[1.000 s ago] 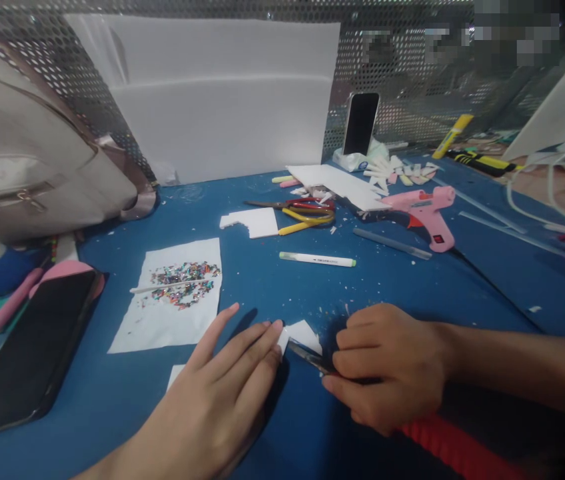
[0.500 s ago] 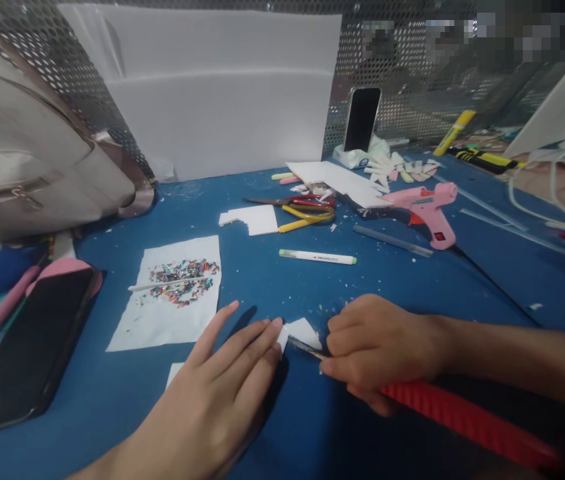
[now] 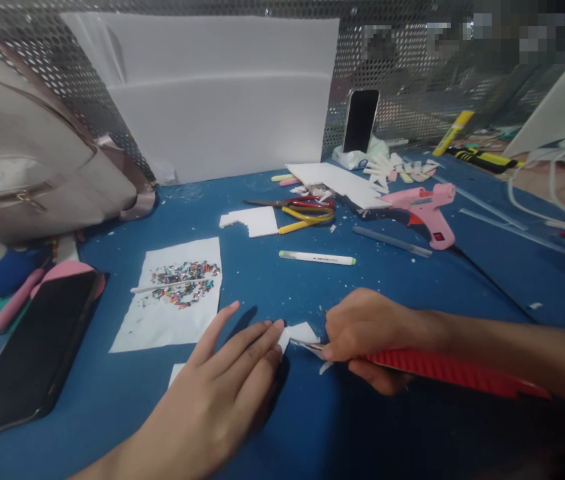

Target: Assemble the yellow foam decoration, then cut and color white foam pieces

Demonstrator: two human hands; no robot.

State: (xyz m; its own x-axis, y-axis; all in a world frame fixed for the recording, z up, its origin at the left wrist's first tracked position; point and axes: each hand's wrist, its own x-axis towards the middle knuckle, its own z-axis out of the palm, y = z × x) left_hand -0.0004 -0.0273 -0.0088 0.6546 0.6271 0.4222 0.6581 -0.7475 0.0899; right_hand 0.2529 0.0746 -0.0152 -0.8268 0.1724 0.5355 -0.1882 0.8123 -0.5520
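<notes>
The white sheet point(image 3: 132, 332) serves as an open, rimless tray for loose multicoloured glitter flakes point(image 3: 177, 293), with a thin white stick point(image 3: 162, 287) across them. Right of it, the left hand point(image 3: 202, 407) lies flat, thumb spread, fingertips pressing the small white foam-board piece point(image 3: 304, 332). The right hand point(image 3: 367, 333) has its fingers closed around the red-handled cutter point(image 3: 442, 367), blade at the piece's near edge. Bare blue tabletop point(image 3: 262, 277) lies between the fingertips and the white marker point(image 3: 318, 258).
</notes>
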